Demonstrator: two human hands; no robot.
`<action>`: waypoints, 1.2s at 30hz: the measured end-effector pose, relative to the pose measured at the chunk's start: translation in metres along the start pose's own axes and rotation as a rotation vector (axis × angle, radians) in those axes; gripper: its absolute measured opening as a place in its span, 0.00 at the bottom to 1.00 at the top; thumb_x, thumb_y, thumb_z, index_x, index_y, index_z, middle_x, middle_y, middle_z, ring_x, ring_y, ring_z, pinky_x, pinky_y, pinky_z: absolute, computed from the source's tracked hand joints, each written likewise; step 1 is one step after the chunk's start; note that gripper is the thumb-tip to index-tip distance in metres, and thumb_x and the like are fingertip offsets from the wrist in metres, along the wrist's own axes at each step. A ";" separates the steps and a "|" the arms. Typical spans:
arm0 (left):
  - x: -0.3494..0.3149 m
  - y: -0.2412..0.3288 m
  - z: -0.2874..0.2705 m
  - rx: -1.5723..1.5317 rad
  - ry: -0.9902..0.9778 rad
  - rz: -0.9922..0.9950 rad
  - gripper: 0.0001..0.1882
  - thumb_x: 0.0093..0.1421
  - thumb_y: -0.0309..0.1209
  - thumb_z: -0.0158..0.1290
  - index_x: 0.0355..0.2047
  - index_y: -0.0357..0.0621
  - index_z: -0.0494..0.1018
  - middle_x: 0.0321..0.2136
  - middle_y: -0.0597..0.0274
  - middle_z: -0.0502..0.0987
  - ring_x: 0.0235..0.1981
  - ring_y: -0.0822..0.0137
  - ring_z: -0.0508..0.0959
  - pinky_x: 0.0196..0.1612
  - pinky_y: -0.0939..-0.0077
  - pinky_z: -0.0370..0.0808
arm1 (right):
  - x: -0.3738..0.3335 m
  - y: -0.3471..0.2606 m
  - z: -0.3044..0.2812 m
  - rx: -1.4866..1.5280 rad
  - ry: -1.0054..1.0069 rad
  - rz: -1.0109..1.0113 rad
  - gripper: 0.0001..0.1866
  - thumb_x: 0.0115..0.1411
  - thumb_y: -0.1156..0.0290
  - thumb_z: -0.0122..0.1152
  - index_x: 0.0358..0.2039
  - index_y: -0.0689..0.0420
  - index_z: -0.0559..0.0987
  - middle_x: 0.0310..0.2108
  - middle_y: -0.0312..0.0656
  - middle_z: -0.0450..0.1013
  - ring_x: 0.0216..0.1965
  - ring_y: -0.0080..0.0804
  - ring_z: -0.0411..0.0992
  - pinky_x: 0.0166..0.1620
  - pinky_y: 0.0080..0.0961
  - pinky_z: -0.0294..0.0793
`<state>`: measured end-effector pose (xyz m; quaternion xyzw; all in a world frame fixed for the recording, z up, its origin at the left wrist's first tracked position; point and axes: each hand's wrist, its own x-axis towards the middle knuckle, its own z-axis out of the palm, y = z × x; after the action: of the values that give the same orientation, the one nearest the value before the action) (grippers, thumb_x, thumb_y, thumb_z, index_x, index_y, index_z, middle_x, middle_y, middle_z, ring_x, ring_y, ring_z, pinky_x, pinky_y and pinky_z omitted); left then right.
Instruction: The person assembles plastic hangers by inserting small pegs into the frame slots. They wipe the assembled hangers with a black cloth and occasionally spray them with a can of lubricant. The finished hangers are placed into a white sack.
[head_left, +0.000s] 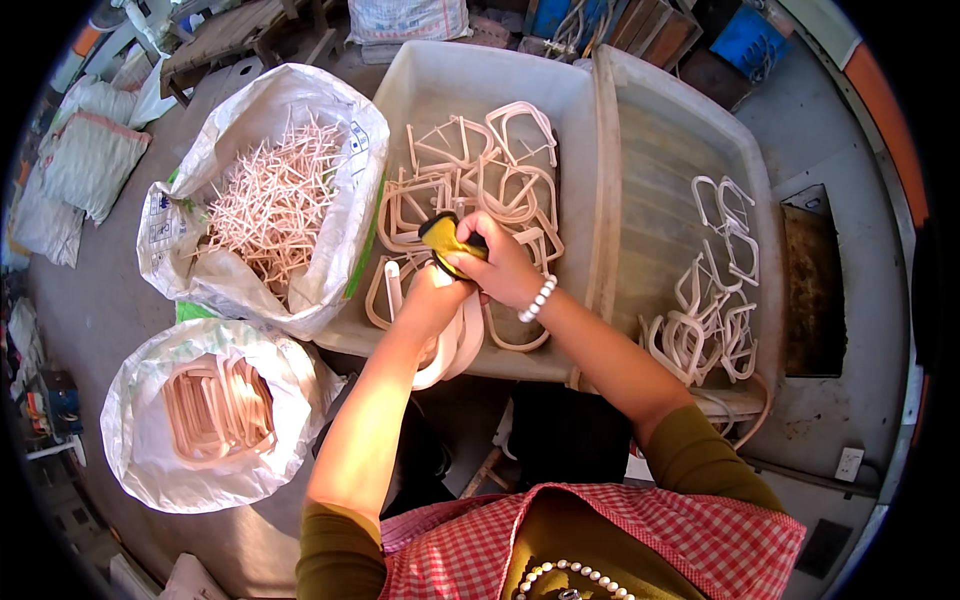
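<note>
My right hand [502, 262], with a white bead bracelet at the wrist, is closed on a yellow-and-black hand tool [440, 238]; its working end is hidden. Right below it, my left hand [432, 300] is closed around a pale pink curved plastic frame [462, 345], whose loop hangs under the wrist. The two hands meet over the near part of a translucent white bin [480, 65]. Several loose pink plastic frames [515, 190] lie in that bin, beyond and around my hands.
A second translucent bin [690, 95] on the right holds more pink frames [700, 340]. Left stands a white woven sack [165, 235] of thin pink plastic sticks [275, 200]. Nearer, another white sack [130, 430] contains stacked frames [220, 410]. A wooden bench [225, 40] stands far left.
</note>
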<state>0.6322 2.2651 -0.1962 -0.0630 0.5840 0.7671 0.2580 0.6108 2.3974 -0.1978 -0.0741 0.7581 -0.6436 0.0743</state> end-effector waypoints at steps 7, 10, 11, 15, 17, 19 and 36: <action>-0.006 0.006 0.009 -0.041 -0.054 -0.095 0.09 0.57 0.21 0.48 0.39 0.35 0.71 0.29 0.58 0.76 0.31 0.68 0.77 0.32 0.76 0.71 | 0.011 0.032 0.005 -0.202 0.501 -0.179 0.13 0.55 0.67 0.62 0.36 0.58 0.69 0.31 0.38 0.70 0.32 0.26 0.67 0.39 0.25 0.69; -0.013 0.021 0.016 -0.151 -0.051 -0.099 0.10 0.58 0.24 0.51 0.40 0.33 0.70 0.30 0.55 0.76 0.31 0.65 0.78 0.34 0.72 0.75 | 0.026 0.054 -0.021 0.001 0.627 -0.046 0.11 0.57 0.69 0.60 0.36 0.59 0.70 0.30 0.34 0.69 0.31 0.22 0.66 0.36 0.19 0.68; -0.013 0.025 0.016 -0.178 -0.059 -0.095 0.11 0.59 0.25 0.52 0.40 0.33 0.70 0.31 0.55 0.76 0.31 0.64 0.78 0.34 0.71 0.76 | 0.023 0.063 -0.030 0.088 0.641 -0.083 0.10 0.56 0.69 0.60 0.34 0.59 0.70 0.31 0.37 0.70 0.33 0.26 0.67 0.39 0.24 0.69; -0.007 0.017 0.003 -0.111 -0.145 -0.084 0.11 0.59 0.26 0.53 0.41 0.33 0.70 0.32 0.55 0.77 0.32 0.63 0.78 0.35 0.68 0.77 | -0.001 0.019 -0.036 0.352 0.525 -0.037 0.08 0.58 0.70 0.59 0.35 0.57 0.71 0.31 0.32 0.68 0.33 0.18 0.66 0.35 0.15 0.68; -0.011 0.017 0.009 -0.130 -0.128 -0.081 0.11 0.59 0.26 0.53 0.41 0.35 0.71 0.32 0.56 0.77 0.31 0.64 0.78 0.35 0.69 0.77 | -0.009 0.004 -0.036 0.252 0.397 -0.150 0.07 0.58 0.70 0.60 0.34 0.56 0.71 0.33 0.31 0.67 0.34 0.15 0.66 0.34 0.12 0.67; -0.011 0.017 0.011 -0.163 -0.116 -0.095 0.10 0.59 0.26 0.53 0.40 0.36 0.71 0.32 0.57 0.77 0.31 0.65 0.78 0.34 0.70 0.76 | -0.013 -0.003 -0.037 -0.001 0.218 -0.306 0.07 0.57 0.70 0.62 0.31 0.55 0.72 0.35 0.33 0.67 0.36 0.16 0.67 0.36 0.13 0.68; -0.022 0.015 -0.002 -0.207 -0.253 0.010 0.20 0.57 0.30 0.57 0.46 0.35 0.67 0.40 0.52 0.76 0.39 0.60 0.78 0.43 0.67 0.76 | -0.064 0.064 -0.142 0.369 0.389 0.183 0.05 0.62 0.66 0.55 0.32 0.52 0.71 0.24 0.27 0.65 0.28 0.17 0.65 0.30 0.18 0.69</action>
<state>0.6437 2.2528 -0.1749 0.0106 0.4650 0.8263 0.3176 0.6428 2.5580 -0.2370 0.1344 0.6315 -0.7636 -0.0027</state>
